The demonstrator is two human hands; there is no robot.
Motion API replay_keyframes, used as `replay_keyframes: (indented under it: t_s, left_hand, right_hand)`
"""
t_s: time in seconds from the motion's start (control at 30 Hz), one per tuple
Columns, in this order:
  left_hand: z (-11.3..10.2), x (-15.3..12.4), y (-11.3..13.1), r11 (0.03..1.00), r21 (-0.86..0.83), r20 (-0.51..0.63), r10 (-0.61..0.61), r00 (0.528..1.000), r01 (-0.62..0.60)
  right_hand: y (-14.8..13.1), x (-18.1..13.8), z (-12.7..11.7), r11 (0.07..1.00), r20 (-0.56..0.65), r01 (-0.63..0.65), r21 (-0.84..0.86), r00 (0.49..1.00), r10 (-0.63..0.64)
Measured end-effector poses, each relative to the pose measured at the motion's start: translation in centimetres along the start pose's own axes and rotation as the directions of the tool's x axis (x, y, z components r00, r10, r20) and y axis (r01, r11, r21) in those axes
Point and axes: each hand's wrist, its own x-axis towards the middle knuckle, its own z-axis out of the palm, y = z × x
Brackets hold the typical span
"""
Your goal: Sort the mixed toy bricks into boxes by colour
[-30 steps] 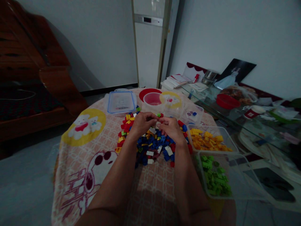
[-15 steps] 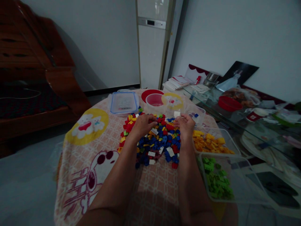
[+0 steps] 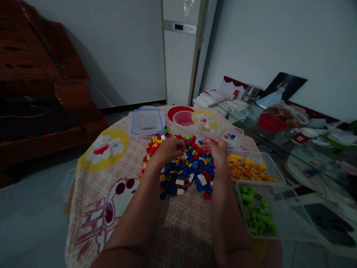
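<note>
A heap of mixed toy building bricks [image 3: 182,171], mostly blue, red, yellow and white, is spread over the cloth-covered table. Above the left part of the heap is my left hand [image 3: 169,149], its fingers bent and apart from the thumb, with no brick visible in it. A white brick [image 3: 184,156] lies just below its fingertips. My right hand [image 3: 217,147] hovers at the heap's right edge, fingers stretched out and holding nothing. Beyond it, a small white brick [image 3: 206,127] shows in a clear container at the back of the table.
Clear boxes hold yellow bricks [image 3: 248,169] and green bricks [image 3: 258,214] on the right. Another clear box with a blue brick [image 3: 232,137], a pink-and-white bowl [image 3: 184,118] and a blue-rimmed lid [image 3: 147,121] stand at the back. A cluttered glass table [image 3: 251,126] adjoins on the right.
The white brick by my right fingertips has left the hand and now shows farther back in the clear container. My right fingers have straightened. My left hand has shifted slightly downward.
</note>
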Motion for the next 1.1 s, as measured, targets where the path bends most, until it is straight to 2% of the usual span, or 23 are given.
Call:
replay_keyframes:
  t_s: [0.1,0.27,0.4,0.53,0.7,0.8,0.93,1.1]
  left_hand:
    - [0.1,-0.1,-0.1,1.0,0.023,0.074,-0.015,0.997,0.013]
    - [0.3,-0.2,-0.1,1.0,-0.017,0.085,-0.014,0.996,0.016]
    - [0.3,-0.2,-0.2,0.994,-0.109,0.079,0.006,0.997,0.003]
    - [0.4,0.0,-0.5,0.959,-0.284,0.028,0.028,0.999,-0.019]
    - [0.9,0.3,-0.4,0.875,-0.483,-0.061,-0.013,0.998,-0.018]
    - [1.1,0.5,0.2,0.812,-0.583,-0.09,-0.029,0.996,-0.029]
    - [1.6,0.7,0.7,0.772,-0.634,-0.118,-0.041,0.992,-0.043]
    - [2.4,1.0,0.3,0.8,-0.599,-0.123,-0.032,0.992,-0.048]
  right_hand:
    - [-0.3,-0.3,0.2,1.0,0.009,-0.019,0.001,1.0,0.019]
    - [-0.6,-0.4,0.1,0.999,0.032,-0.037,-0.015,0.999,0.037]
    - [-1.1,-0.7,0.2,0.998,0.079,-0.05,-0.032,0.995,0.052]
    - [-1.6,-1.2,0.3,0.996,0.19,-0.042,-0.072,0.98,0.055]
    - [-1.7,-1.4,0.5,0.994,0.377,-0.036,-0.104,0.923,0.073]
    - [-1.7,-1.6,0.8,0.994,0.436,-0.03,-0.109,0.897,0.075]
    - [-1.6,-1.8,1.2,0.996,0.416,-0.092,-0.017,0.905,0.091]
    - [-1.5,-1.7,1.4,0.98,0.297,-0.146,0.133,0.95,0.101]
